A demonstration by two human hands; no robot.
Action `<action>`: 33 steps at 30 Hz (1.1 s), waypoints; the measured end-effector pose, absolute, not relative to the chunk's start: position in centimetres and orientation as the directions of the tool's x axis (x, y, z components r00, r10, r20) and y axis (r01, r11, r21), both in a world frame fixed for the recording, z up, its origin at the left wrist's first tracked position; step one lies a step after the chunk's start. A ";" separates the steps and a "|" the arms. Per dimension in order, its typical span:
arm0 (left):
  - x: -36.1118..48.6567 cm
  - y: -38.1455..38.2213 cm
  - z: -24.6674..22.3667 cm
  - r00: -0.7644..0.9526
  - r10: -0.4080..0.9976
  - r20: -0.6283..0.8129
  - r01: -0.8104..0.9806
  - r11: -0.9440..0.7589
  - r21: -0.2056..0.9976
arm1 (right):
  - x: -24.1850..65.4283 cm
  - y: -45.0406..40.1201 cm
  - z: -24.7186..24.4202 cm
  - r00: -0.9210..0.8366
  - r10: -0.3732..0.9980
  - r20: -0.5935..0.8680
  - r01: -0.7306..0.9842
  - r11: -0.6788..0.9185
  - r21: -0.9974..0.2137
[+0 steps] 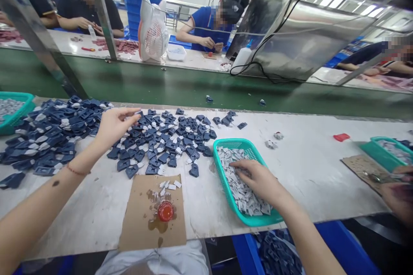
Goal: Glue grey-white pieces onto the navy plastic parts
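Observation:
My left hand point(116, 125) reaches over the back of a spread of navy blue plastic parts point(161, 137) with white tabs. Its thumb and fingertips are pinched together; whatever is between them is too small to make out. My right hand point(258, 177) is over a green basket point(222, 184), its fingers apart and touching the small light grey pieces point(248, 204) inside. Between my hands lies a cardboard sheet point(132, 219). On it sit a red cap point(165, 211), wet stains and several white pieces point(172, 186).
A larger heap of navy parts point(61, 129) lies at left beside another green basket point(29, 105). Below the table's front edge stands a blue bin point(247, 251). A co-worker's hand point(398, 197) works at far right. People sit across the green belt point(180, 84).

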State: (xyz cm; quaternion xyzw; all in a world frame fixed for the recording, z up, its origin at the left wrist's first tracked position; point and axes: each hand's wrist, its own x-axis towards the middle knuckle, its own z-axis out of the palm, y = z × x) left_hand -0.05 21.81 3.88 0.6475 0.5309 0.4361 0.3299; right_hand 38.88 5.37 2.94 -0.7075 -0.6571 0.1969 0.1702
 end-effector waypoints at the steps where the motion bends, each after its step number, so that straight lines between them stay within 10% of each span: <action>1: 0.1 23.3 4.1 0.052 0.974 0.222 0.407 -0.224 0.886 | 39.0 5.5 3.0 0.037 0.997 -0.066 0.863 -0.065 -0.501; 11: 2.5 27.5 3.8 0.255 0.887 0.384 0.336 -0.454 0.825 | 40.5 5.5 1.8 -0.011 0.998 -0.055 0.859 -0.019 -0.512; 22: 2.9 21.7 6.8 0.666 0.459 0.588 0.221 -0.874 0.432 | 41.4 5.7 0.9 -0.024 0.992 -0.126 0.887 -0.038 -0.461; 33: 2.6 17.8 8.6 0.681 0.396 0.616 0.150 -0.899 0.412 | 41.1 5.7 0.8 -0.019 1.000 0.014 0.900 0.023 -0.436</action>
